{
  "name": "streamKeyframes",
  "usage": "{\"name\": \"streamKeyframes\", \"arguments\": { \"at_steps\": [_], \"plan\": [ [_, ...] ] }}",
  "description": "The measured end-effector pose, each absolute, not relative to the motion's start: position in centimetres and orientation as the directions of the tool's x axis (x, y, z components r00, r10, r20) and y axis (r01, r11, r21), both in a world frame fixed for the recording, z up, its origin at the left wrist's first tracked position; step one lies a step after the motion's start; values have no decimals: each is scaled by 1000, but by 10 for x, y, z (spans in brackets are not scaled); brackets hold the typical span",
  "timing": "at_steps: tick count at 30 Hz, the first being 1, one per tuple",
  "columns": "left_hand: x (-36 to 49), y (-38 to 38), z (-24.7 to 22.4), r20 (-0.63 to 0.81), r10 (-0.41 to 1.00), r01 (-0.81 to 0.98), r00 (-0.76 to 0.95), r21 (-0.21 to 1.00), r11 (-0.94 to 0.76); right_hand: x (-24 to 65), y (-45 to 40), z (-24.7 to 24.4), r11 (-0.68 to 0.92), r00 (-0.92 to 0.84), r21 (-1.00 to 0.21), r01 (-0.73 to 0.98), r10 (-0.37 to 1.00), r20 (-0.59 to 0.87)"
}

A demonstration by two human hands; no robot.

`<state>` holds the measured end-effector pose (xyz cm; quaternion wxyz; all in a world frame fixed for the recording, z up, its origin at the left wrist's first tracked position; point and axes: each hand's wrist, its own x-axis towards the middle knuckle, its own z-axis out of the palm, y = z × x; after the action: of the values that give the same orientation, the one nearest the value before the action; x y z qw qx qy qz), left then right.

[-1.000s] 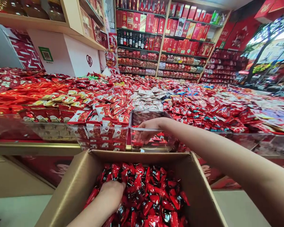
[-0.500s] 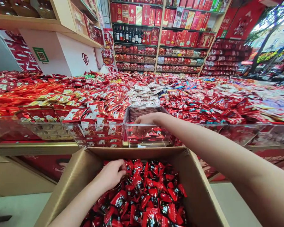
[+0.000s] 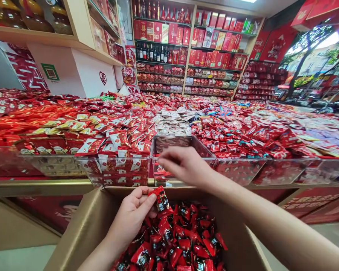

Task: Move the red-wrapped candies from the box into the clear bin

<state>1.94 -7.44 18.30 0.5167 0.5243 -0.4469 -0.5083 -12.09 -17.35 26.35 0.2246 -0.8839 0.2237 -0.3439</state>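
My left hand (image 3: 132, 210) pinches a small red-and-black wrapped candy (image 3: 161, 201) between thumb and fingertips, above an open cardboard box (image 3: 87, 222). Inside the box lies a heap of similar wrapped candies (image 3: 183, 237). My right hand (image 3: 183, 165) hovers over the front of a clear plastic bin (image 3: 199, 145); its fingers are curved, with a gap between them and the thumb, and nothing shows in them. Some red packets lie low in that bin, partly hidden behind the hand.
Clear bins of red-and-white packets (image 3: 113, 162) stand to the left, and red packets (image 3: 237, 135) fill those to the right. White packets (image 3: 173, 122) are piled just behind the clear bin. A gold counter edge (image 3: 42, 183) runs along the front. Stocked shelves (image 3: 164, 49) stand behind.
My left hand has risen from the heap and now holds one wrapped candy. The right hand has lifted out of the clear bin and moved toward me.
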Motion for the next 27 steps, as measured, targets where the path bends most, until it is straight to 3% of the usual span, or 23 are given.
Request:
{"name": "streamKeyframes", "arguments": {
  "at_steps": [4, 8, 13, 15, 17, 19, 22, 27],
  "plan": [
    [16, -71, 180, -49, -996, 128, 72, 991, -40, -133, -134, 223, -618, 723, -723, -310, -647, 243],
    [9, -68, 176, -67, -993, 180, 95, 982, -49, -136, -130, 199, -474, 679, -851, -227, -704, 211],
    [2, -65, 173, -33, -997, 332, -64, 942, -53, -140, -132, 199, -203, 601, -977, -62, -789, 126],
    [1, -65, 171, -49, -997, 313, -60, 948, -65, -143, -131, 200, -140, 582, -989, -37, -808, 93],
    [2, -65, 171, -66, -998, 179, -13, 982, -67, -148, -130, 202, -158, 591, -981, -110, -804, 63],
    [4, -64, 172, -31, -999, -82, 28, 996, -33, -153, -128, 204, -259, 625, -941, -219, -778, 68],
    [7, -62, 175, 63, -998, -350, 2, 935, 59, -159, -126, 209, -446, 706, -826, -345, -703, 85],
    [3, -56, 180, 145, -984, -201, 104, 972, 121, -160, -124, 222, -486, 766, -749, -450, -641, -45]
  ]
}}
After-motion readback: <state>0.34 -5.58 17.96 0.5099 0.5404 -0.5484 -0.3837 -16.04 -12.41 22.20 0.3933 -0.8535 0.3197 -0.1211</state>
